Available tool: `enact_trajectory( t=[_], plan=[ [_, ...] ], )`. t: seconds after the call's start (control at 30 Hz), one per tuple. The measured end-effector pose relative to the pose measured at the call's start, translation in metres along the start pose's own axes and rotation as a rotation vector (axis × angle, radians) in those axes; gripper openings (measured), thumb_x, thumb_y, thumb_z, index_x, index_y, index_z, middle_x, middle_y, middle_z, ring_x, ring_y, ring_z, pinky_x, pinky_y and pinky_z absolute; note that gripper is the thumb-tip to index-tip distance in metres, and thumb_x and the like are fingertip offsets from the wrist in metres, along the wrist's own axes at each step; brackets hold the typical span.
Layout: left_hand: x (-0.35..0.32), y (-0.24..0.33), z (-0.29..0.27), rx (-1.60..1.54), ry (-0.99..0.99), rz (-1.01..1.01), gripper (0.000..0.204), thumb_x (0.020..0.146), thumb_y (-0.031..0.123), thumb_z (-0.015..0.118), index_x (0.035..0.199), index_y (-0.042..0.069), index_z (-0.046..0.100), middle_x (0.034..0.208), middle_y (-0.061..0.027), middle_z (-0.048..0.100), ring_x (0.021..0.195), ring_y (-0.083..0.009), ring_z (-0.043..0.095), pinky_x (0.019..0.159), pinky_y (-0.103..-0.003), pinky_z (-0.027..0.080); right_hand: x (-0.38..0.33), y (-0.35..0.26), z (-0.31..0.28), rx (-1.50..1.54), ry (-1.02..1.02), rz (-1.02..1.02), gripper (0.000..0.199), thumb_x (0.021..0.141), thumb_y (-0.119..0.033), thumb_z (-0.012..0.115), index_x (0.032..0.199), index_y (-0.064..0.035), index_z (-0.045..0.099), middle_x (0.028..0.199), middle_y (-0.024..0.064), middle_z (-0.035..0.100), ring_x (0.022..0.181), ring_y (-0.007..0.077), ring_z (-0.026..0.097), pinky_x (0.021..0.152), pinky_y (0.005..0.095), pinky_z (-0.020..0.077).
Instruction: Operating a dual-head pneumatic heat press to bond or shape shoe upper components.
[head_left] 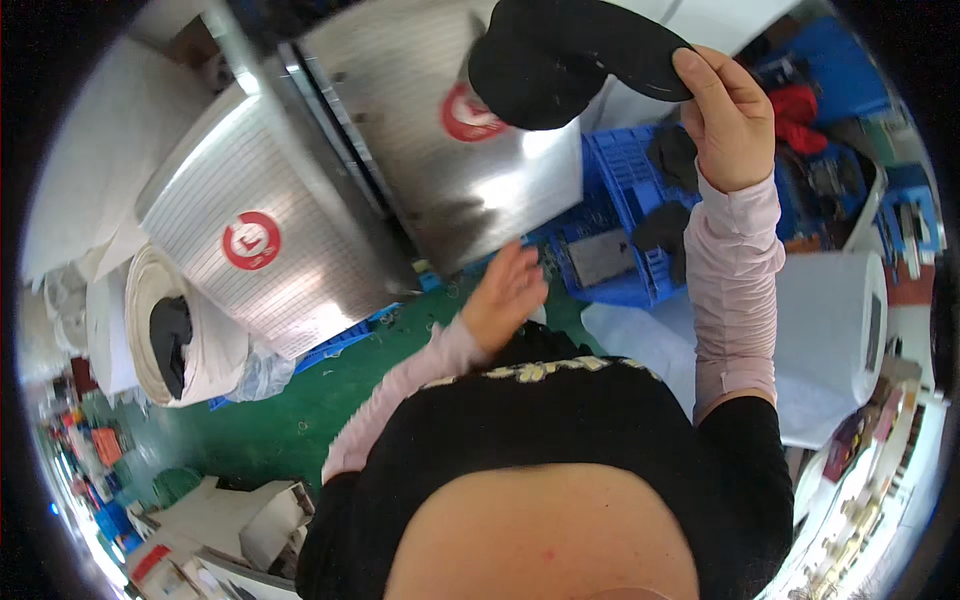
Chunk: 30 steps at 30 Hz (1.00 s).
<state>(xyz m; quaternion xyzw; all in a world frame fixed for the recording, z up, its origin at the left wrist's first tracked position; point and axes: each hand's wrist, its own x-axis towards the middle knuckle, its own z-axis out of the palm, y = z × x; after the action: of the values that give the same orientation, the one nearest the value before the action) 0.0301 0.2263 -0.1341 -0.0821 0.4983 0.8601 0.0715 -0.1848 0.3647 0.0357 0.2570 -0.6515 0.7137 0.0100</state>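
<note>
My right hand (735, 118) is raised at the upper right, thumb and fingers pinched on the end of a thin black curved piece (545, 70) that looks like cloth. From the pinch, the piece reaches left over the far metal work surface (430, 170), its wide rounded end hanging down. My left hand (508, 295) is held low near my body, by the near edge of that metal surface. Its fingers are apart with nothing in them, slightly blurred.
A second metal plate with a line grid (290, 235) stands on the left. Beside it, a white sack (205, 350) holds black material (172, 340). Blue crates (625, 180) with dark pieces are at the right, near a large white roll (825, 330). The floor (270, 430) is green.
</note>
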Motion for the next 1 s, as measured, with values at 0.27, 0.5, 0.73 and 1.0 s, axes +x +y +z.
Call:
enact_trajectory(
  t=[0.27, 0.5, 0.73, 1.0],
  plan=[
    [0.129, -0.02, 0.101, -0.264, -0.285, -0.08, 0.038, 0.087, 0.019, 0.057, 0.119, 0.001, 0.048, 0.125, -0.0138, 0.049, 0.111, -0.0215, 0.052, 0.091, -0.038, 0.043, -0.043, 0.03, -0.096, -0.122, 0.161, 0.222, 0.019, 0.085, -0.01, 0.062, 0.1, 0.0008, 0.063, 0.068, -0.0033, 0.057, 0.044, 0.0, 0.035, 0.039, 0.0172, 0.0212],
    [0.24, -0.08, 0.135, -0.23, -0.152, -0.193, 0.039, 0.083, 0.015, 0.059, 0.119, 0.004, 0.048, 0.104, -0.0108, 0.061, 0.09, -0.0259, 0.062, 0.077, -0.036, 0.052, -0.099, 0.076, -0.198, -0.321, 0.639, 0.287, 0.023, 0.082, -0.015, 0.064, 0.099, 0.001, 0.063, 0.063, -0.001, 0.054, 0.044, 0.003, 0.04, 0.039, 0.0184, 0.0273],
    [0.345, -0.183, 0.134, 0.999, 0.002, 0.074, 0.038, 0.077, 0.021, 0.064, 0.111, 0.006, 0.056, 0.1, -0.0151, 0.063, 0.091, -0.0293, 0.062, 0.082, -0.036, 0.048, -0.268, 0.3, -0.257, -0.31, 0.964, 0.688, 0.027, 0.081, -0.015, 0.065, 0.101, -0.0002, 0.057, 0.085, 0.006, 0.062, 0.075, 0.0135, 0.056, 0.069, 0.0274, 0.0463],
    [0.34, -0.216, 0.117, 1.365, 0.068, -0.113, 0.037, 0.076, 0.024, 0.064, 0.108, 0.007, 0.054, 0.103, -0.0177, 0.06, 0.095, -0.0353, 0.058, 0.08, -0.044, 0.047, -0.27, 0.32, -0.251, -0.287, 0.874, 0.966, 0.028, 0.08, -0.014, 0.066, 0.102, -0.0013, 0.053, 0.078, 0.0096, 0.062, 0.054, 0.0129, 0.056, 0.052, 0.0235, 0.0445]
  ],
)
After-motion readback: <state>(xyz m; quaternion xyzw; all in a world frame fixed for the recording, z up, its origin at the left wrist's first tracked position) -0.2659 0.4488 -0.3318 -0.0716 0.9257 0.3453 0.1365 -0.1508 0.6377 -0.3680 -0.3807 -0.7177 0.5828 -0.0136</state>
